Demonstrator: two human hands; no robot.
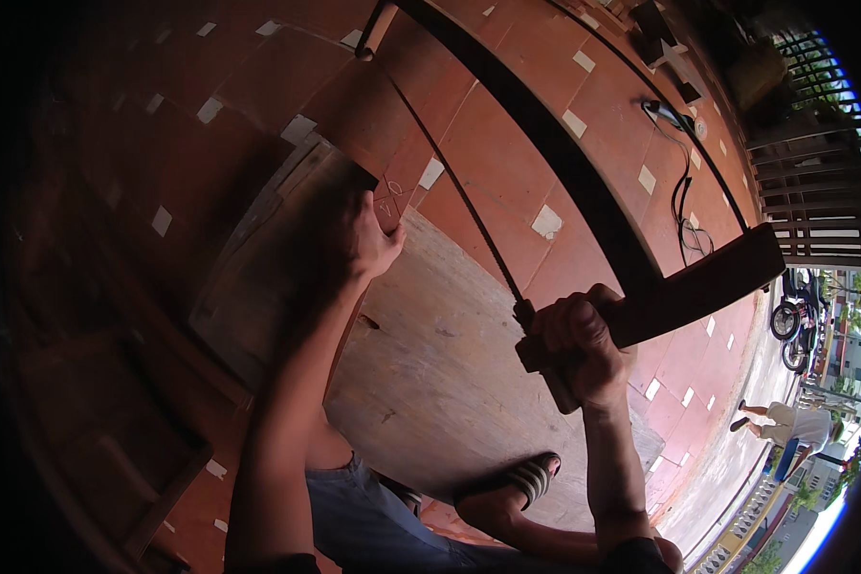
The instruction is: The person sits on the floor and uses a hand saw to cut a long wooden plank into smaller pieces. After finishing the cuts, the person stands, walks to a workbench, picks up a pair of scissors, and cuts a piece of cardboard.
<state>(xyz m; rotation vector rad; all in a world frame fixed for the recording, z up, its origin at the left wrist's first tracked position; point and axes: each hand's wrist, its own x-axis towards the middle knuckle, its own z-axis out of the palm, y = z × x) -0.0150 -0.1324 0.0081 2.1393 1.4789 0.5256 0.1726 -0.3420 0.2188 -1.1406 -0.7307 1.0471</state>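
My right hand (584,344) is closed round the lower end of a wooden frame saw (566,153), beside the end of its blade. The narrow blade slants up and left toward the saw's far end, near the top edge. My left hand (373,244) grips a reddish wood piece (392,196) with light marks drawn on it, at the far end of a worn wooden board (430,335). The blade passes to the right of the marked piece, apparently apart from it. Shadow hides much of the left fingers and of the board's left side.
My sandalled foot (531,478) rests against the board's near right part. On the red tiled floor (507,172) lies a corded power tool (670,115) with its loose cable (684,196). Beyond stand a slatted gate (813,196), a motorbike (791,320) and another person (799,428).
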